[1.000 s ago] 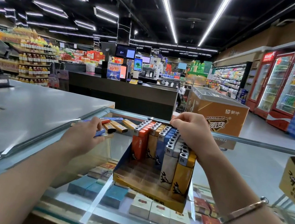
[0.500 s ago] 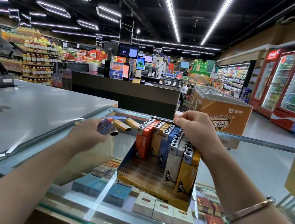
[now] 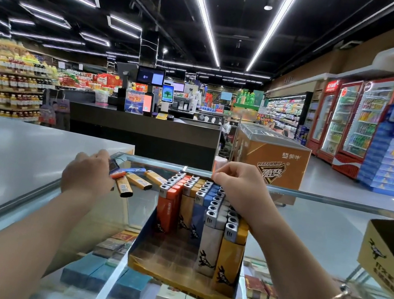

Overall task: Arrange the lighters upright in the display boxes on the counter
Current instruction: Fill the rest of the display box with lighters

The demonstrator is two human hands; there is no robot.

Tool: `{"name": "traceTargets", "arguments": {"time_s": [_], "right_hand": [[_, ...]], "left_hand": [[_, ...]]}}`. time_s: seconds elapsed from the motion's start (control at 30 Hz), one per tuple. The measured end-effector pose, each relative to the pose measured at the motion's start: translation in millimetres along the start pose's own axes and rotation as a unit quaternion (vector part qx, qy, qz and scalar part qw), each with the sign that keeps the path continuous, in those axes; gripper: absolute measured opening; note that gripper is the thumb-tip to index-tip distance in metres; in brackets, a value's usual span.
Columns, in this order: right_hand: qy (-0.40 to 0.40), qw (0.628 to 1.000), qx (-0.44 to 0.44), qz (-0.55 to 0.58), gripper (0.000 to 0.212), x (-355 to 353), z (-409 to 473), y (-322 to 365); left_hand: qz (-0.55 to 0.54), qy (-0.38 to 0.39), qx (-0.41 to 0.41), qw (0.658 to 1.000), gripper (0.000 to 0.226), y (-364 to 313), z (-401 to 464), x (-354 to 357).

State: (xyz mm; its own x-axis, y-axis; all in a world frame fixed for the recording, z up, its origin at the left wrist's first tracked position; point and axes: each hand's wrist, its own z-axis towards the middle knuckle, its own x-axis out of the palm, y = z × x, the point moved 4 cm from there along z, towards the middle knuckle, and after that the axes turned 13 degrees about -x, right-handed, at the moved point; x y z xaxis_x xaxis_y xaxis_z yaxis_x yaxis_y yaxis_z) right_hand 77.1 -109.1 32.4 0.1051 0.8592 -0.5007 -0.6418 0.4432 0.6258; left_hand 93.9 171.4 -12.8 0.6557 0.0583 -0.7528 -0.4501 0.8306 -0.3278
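Just beyond the left hand (image 3: 85,179), loose lighters (image 3: 137,181) flat on glass.

Single head-worn wide-angle view, forward and down, close over glass counter (image 3: 314,196)

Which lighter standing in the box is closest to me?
The yellow lighter at the front right corner of the display box. It stands nearest the camera, with the white lighter just to its left; the others stand farther back.

Hands over lighters at a glass counter (image 3: 309,222)

Left hand (image 3: 85,177) grips loose lighters (image 3: 130,179); right hand (image 3: 239,186) rests atop upright lighters (image 3: 210,204) in the display box (image 3: 176,277).
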Motion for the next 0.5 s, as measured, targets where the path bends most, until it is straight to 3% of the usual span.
{"name": "traceTargets", "arguments": {"time_s": [0.2,0.5], "right_hand": [[-0.001,1.000,-0.004,-0.011,0.017,-2.0,1.3,1.2],[0.000,1.000,-0.007,-0.006,0.017,-1.4,0.0,3.7]], "left_hand": [[0.041,0.092,0.007,0.995,0.023,2.4,9.4,15.1],[-0.117,0.008,0.096,0.988,0.024,-12.8,-4.1,-7.0]]}}
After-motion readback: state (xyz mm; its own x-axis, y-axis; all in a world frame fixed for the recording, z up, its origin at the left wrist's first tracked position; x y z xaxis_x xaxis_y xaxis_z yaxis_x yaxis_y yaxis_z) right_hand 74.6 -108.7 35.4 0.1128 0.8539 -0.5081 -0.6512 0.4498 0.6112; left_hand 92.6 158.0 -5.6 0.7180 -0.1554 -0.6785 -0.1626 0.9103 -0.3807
